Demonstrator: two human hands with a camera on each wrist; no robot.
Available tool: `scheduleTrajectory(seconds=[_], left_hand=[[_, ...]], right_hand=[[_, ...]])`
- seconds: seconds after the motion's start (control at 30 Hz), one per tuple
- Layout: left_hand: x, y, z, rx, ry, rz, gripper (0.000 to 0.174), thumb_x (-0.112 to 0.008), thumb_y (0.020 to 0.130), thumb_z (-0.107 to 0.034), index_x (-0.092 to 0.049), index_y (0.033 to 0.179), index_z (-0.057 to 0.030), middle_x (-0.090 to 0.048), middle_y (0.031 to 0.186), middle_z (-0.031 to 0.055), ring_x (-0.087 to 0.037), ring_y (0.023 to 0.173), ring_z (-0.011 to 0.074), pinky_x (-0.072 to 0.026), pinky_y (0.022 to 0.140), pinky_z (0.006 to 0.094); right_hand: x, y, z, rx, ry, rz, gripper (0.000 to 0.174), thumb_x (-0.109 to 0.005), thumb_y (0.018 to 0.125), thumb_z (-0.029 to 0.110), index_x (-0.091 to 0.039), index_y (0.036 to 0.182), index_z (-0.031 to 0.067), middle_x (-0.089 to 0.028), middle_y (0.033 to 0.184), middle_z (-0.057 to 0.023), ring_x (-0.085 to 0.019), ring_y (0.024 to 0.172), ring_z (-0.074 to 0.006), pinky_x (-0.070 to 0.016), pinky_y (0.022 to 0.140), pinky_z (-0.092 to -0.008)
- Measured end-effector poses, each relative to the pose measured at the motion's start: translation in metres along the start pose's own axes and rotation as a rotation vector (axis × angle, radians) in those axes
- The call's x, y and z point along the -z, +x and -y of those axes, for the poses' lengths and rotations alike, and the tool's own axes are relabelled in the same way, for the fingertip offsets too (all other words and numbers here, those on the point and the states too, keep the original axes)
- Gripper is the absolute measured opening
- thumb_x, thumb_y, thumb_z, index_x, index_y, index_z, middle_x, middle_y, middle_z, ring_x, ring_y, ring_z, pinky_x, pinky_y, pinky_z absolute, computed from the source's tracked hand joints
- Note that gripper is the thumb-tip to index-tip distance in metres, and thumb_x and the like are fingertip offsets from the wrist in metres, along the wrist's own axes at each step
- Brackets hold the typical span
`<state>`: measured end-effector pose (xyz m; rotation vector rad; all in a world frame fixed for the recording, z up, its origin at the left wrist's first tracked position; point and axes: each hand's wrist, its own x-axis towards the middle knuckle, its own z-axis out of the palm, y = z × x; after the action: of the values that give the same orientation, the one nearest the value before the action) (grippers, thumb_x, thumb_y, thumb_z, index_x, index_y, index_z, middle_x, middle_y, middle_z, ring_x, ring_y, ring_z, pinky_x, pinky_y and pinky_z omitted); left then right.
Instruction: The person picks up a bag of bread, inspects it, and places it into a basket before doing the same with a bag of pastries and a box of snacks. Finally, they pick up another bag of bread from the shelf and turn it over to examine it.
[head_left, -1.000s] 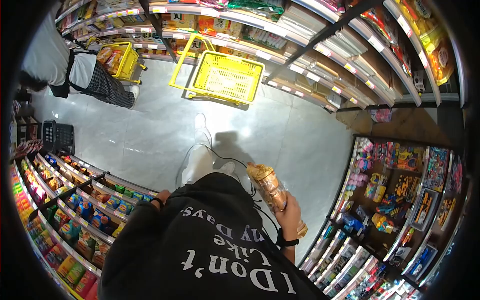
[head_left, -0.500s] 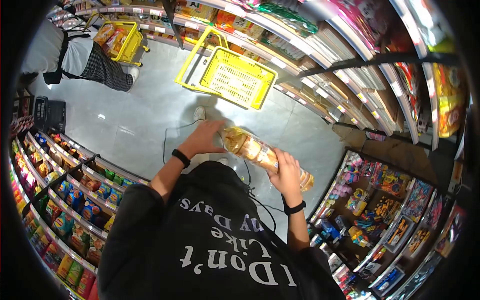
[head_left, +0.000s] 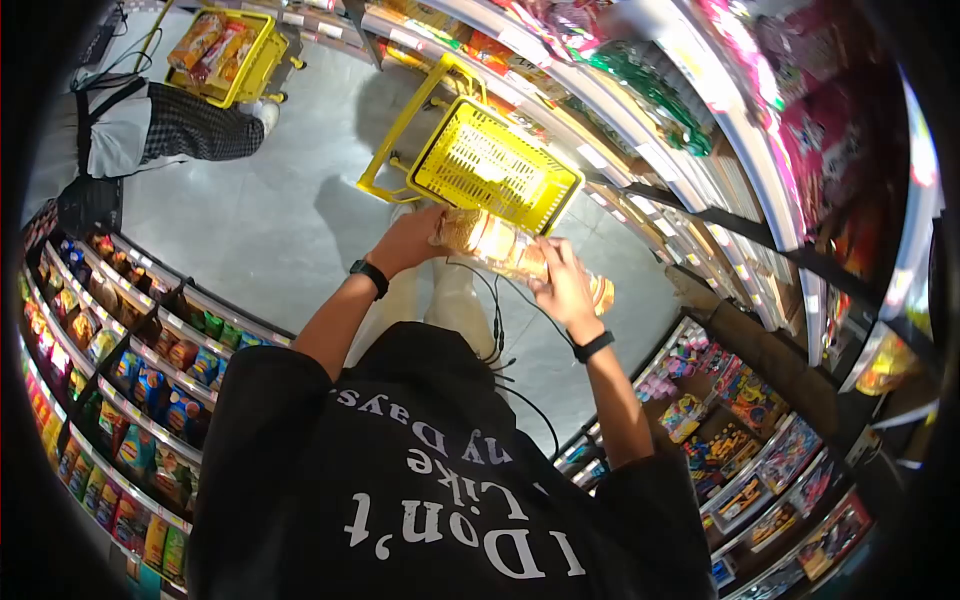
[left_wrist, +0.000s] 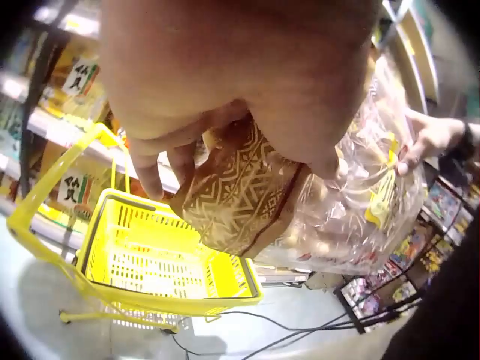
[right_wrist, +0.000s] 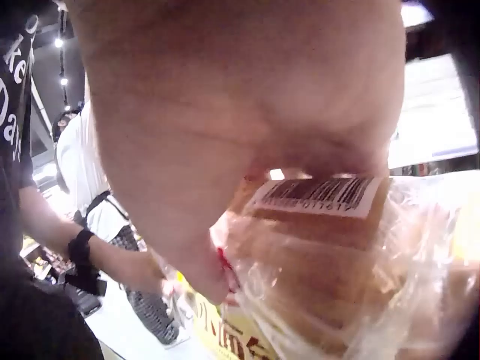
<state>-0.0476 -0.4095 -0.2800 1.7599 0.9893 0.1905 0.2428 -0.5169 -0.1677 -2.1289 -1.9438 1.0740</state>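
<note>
One long, clear plastic package of brown bread-like food (head_left: 500, 245), with a gold zigzag pattern at one end, is held slantwise in front of a person in a black printed shirt (head_left: 450, 450). Two hands hold it: the left hand (head_left: 408, 242) curls its fingers and thumb round the patterned end, while the right hand (head_left: 567, 290) grips it nearer the other end, which sticks out past the fingers. One white barcode label (right_wrist: 315, 195) shows just beside the right hand's grip. Two yellow plastic baskets are visible: a near basket (head_left: 565, 200) beyond the package, and a far basket (head_left: 262, 72) holding several packets, too jumbled to count, beside one other person in checked trousers (head_left: 200, 122).
</note>
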Motion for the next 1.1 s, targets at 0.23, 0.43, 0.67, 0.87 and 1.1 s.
scheduleTrajectory(seconds=[0.23,0.43,0.67,0.87,1.1], left_hand=[[-0.016,0.017,0.050,0.290,0.048,-0.250,0.065,-0.075,0.087,-0.039,-0.049,0.135,-0.0036,-0.066,0.112,0.0255,-0.067,0.095,0.0434,-0.0542,0.080,0.0497],[-0.032,0.009,0.051,0.631,-0.159,-0.122,0.059,-0.069,0.091,-0.046,-0.054,0.128,-0.0026,-0.067,0.117,0.0252,-0.066,0.108,0.0395,-0.0520,0.092,0.0461],[-0.086,0.016,0.067,0.718,-0.370,-0.282,0.052,-0.067,0.093,-0.044,-0.057,0.122,-0.0020,-0.070,0.110,0.0214,-0.068,0.102,0.0376,-0.0528,0.087,0.0445],[-0.118,0.005,0.062,0.752,-0.379,-0.240,0.048,-0.065,0.094,-0.045,-0.057,0.119,-0.0044,-0.070,0.103,0.0178,-0.068,0.092,0.0363,-0.0529,0.082,0.0448],[-0.106,0.000,0.052,0.708,-0.305,-0.206,0.049,-0.065,0.094,-0.044,-0.058,0.120,-0.0034,-0.070,0.106,0.0199,-0.068,0.096,0.0376,-0.0528,0.084,0.0452]], right_hand=[[-0.050,0.155,-0.090,0.061,-0.069,0.071,0.057,-0.072,0.079,0.018,-0.058,0.134,0.0084,-0.055,0.124,-0.0149,-0.055,0.118,-0.0370,-0.0419,0.100,-0.0493],[-0.069,0.248,-0.101,0.024,-0.011,0.129,0.048,-0.080,0.080,0.031,-0.064,0.116,0.0052,-0.057,0.107,-0.0181,-0.062,0.095,-0.0371,-0.0509,0.082,-0.0454],[-0.078,0.299,-0.095,0.015,0.137,0.473,0.049,-0.085,0.077,0.031,-0.062,0.108,0.0006,-0.062,0.088,-0.0105,-0.060,0.084,-0.0235,-0.0477,0.073,-0.0368],[-0.113,0.324,-0.143,-0.149,0.529,0.749,0.062,-0.079,0.082,0.013,-0.052,0.135,-0.0028,-0.066,0.106,-0.0175,-0.064,0.095,-0.0282,-0.0503,0.083,-0.0396],[-0.106,0.313,-0.162,0.066,0.257,-0.008,0.048,-0.071,0.084,0.008,-0.057,0.130,0.0013,-0.061,0.119,-0.0220,-0.059,0.116,-0.0368,-0.0462,0.101,-0.0448]])
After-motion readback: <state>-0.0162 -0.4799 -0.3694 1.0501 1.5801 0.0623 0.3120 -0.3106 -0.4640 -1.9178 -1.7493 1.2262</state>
